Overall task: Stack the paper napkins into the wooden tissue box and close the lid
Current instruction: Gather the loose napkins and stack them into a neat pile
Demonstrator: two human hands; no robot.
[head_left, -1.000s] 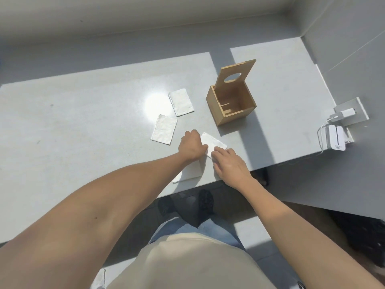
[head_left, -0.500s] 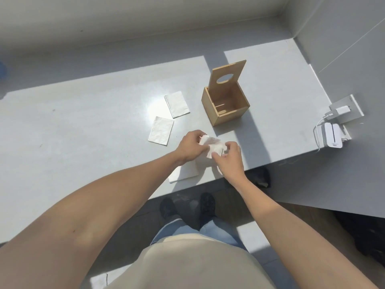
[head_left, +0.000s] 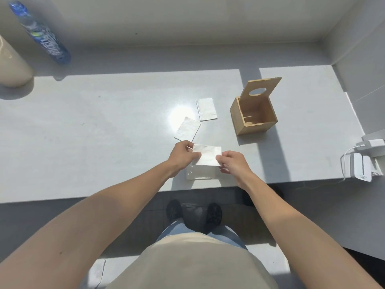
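A folded white napkin (head_left: 208,155) hangs a little above the grey table (head_left: 104,132). My left hand (head_left: 182,155) pinches its left end and my right hand (head_left: 231,164) pinches its right corner. Under it another napkin (head_left: 200,173) lies flat near the table's front edge. Two more napkins lie further back, one (head_left: 188,129) just beyond my left hand and one (head_left: 206,109) to the left of the box. The wooden tissue box (head_left: 253,116) stands open at the right, with its lid (head_left: 263,87), which has an oval hole, tilted up at the back.
A blue-labelled plastic bottle (head_left: 41,36) and a beige cylinder (head_left: 11,65) stand at the far left back. A white charger with cables (head_left: 361,166) sits at the table's right edge under a wall socket (head_left: 373,143). My feet show below the front edge.
Both hands have lifted one napkin off the table and spread it flat between them. The view has tilted up, so the bottle and the cylinder at the left came into sight.
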